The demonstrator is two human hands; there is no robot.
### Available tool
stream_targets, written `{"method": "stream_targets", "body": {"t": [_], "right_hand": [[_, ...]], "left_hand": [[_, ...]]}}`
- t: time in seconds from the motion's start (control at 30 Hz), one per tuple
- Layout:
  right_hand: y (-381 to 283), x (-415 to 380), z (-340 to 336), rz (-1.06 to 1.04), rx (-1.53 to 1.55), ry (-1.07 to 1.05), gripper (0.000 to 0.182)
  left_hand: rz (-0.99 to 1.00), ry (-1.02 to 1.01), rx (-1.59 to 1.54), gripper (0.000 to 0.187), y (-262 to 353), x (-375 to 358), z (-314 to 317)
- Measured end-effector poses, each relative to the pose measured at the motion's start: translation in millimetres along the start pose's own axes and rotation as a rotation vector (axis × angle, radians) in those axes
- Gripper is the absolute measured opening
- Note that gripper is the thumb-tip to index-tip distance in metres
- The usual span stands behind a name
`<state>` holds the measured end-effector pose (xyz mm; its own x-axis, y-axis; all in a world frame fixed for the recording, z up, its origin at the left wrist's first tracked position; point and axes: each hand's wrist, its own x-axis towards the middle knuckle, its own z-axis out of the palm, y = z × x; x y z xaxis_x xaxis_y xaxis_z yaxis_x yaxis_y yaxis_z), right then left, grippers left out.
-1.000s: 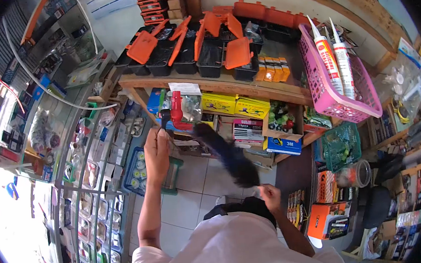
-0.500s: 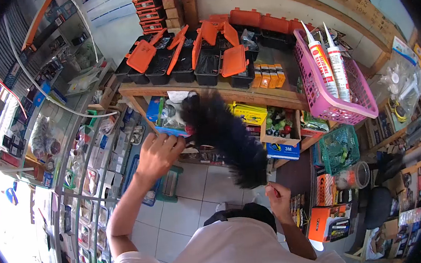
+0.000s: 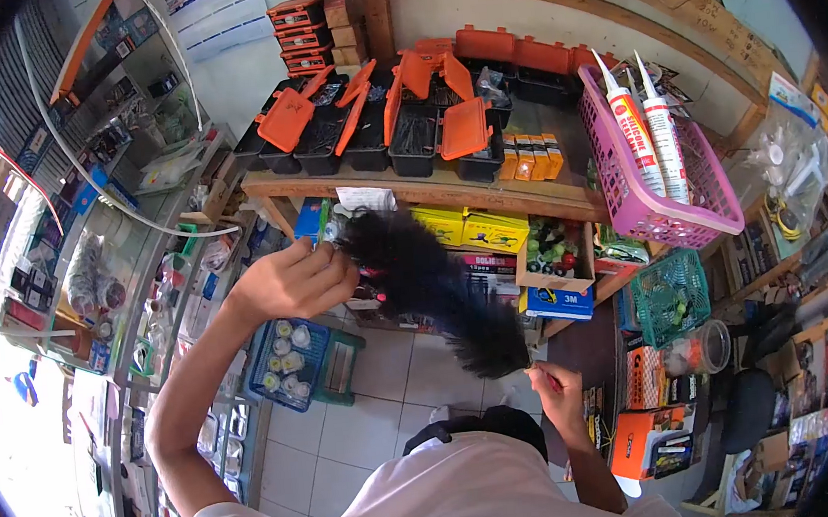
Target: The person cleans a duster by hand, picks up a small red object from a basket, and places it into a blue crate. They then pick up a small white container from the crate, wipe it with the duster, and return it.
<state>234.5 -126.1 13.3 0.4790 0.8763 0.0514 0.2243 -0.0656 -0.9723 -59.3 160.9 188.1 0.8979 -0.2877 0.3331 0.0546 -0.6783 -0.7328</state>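
Note:
My right hand is wrapped round the red handle of a black feather duster, at the lower right of the feathers. The duster slants up and left, its far end in front of the shelf below the counter. My left hand is raised at that far end, fingers bent together beside a clear plastic packet with a green edge; what the fingertips hold is partly hidden. Behind the duster are yellow boxes and a blue 3M box.
Black bins with orange lids line the wooden counter. A pink basket with sealant tubes stands at its right end. Glass shelving runs along the left. A blue crate is on the floor, and a green basket hangs right.
My left hand has moved slightly up, its elbow swinging out left. The duster's far end has shifted a little left and down. More of the blue crate and yellow boxes shows.

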Motion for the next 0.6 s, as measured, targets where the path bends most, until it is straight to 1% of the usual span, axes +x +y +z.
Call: {"method": "stream_targets", "body": {"t": [0.03,0.07,0.1,0.13,0.17,0.2,0.23,0.3,0.33,0.4,0.43,0.47,0.5,0.53,0.6], "right_hand": [[-3,-1,-1,-0.055,-0.052,-0.011,0.023],[-5,-3,-1,-0.106,-0.101,-0.021,0.024],[-3,-3,0,-0.103,-0.1,-0.02,0.024],[1,0,-1,-0.069,-0.096,-0.007,0.025],[4,3,-2,-0.036,-0.091,0.008,0.026],[8,2,-2,-0.036,-0.09,0.014,0.026],[9,3,-2,-0.041,-0.084,0.022,0.026],[9,4,-2,-0.045,-0.075,0.024,0.026],[4,2,-2,-0.081,-0.052,0.004,0.026],[1,5,-3,-0.12,-0.032,-0.011,0.026],[3,8,-3,-0.082,-0.062,0.01,0.026],[4,9,-3,-0.047,-0.092,0.03,0.026],[2,10,-4,-0.051,-0.091,0.031,0.026],[0,9,-6,-0.06,-0.04,-0.009,0.026],[0,9,-7,-0.069,0.015,-0.043,0.026]], "left_hand": [[-0.002,-0.001,0.002,0.016,-1,-3,0],[0.03,-0.018,-0.111,0.016,-4,-9,2],[0.063,-0.033,-0.226,0.017,-5,-11,2],[0.066,-0.031,-0.227,0.017,-4,-7,2],[0.068,0.003,-0.131,0.017,-4,0,0],[0.069,0.037,-0.037,0.018,-4,5,-1],[0.072,0.04,-0.034,0.018,-3,5,1],[0.066,0.044,-0.076,0.018,-1,4,3],[0.07,0.043,-0.078,0.018,-1,1,2],[0.089,-0.043,-0.217,0.017,-2,-5,0],[0.093,-0.04,-0.217,0.017,-2,-1,1],[0.088,0.012,-0.133,0.017,-1,5,3],[0.081,0.064,-0.047,0.016,0,8,5],[0.082,0.063,-0.047,0.016,0,3,5],[0.098,-0.055,-0.221,0.015,0,-9,7]]}}
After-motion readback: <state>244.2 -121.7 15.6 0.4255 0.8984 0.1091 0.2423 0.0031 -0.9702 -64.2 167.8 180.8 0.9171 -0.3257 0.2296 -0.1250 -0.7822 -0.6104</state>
